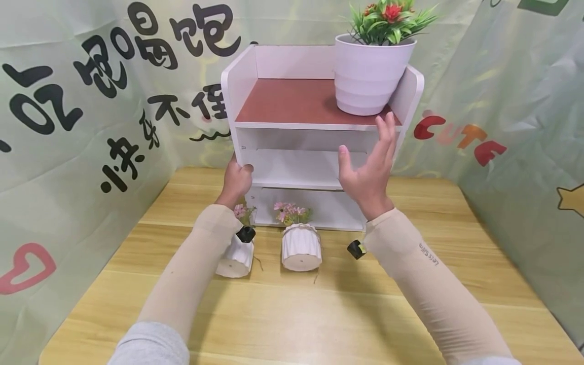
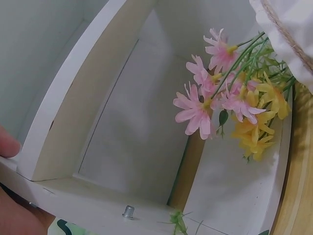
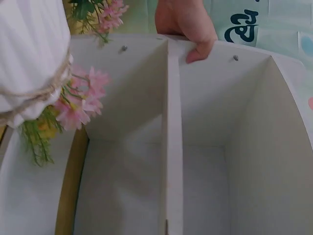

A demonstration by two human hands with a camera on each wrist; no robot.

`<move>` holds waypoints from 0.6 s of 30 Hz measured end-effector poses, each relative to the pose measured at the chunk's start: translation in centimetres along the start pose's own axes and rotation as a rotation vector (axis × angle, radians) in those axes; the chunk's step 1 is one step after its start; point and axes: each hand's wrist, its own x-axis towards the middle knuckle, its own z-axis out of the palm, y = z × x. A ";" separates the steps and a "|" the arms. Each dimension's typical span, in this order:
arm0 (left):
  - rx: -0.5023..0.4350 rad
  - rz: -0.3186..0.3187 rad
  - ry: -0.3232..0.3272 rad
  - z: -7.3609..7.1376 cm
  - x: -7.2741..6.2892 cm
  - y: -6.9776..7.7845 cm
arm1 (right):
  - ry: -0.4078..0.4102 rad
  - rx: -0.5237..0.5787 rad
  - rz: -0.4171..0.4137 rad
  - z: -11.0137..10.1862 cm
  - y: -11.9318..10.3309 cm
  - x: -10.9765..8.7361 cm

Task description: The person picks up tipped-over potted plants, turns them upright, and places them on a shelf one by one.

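A white shelf unit [image 1: 296, 125] with a reddish-brown top board stands on the table. My left hand [image 1: 234, 180] grips its left side panel, thumb over the front edge near the middle shelf. That thumb and part of the hand [image 3: 188, 24] also show at the panel in the right wrist view. My right hand [image 1: 371, 175] is raised in front of the unit's right half, fingers extended, holding nothing. Above its fingertips, a white flowerpot [image 1: 371, 76] with a red-flowered plant [image 1: 392, 17] sits on the right of the top board.
Two small white ribbed pots stand in front of the unit: one [image 1: 301, 248] near the middle, another [image 1: 235, 258] partly behind my left wrist. Both hold artificial pink flowers [image 2: 195, 110]. The wooden table [image 1: 292, 314] meets printed cloth walls [image 1: 524, 101] behind and on both sides.
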 end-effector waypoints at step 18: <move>-0.014 0.000 0.036 0.3 -0.1 0.1 | -0.135 -0.005 0.032 -0.4 0.7 -4.6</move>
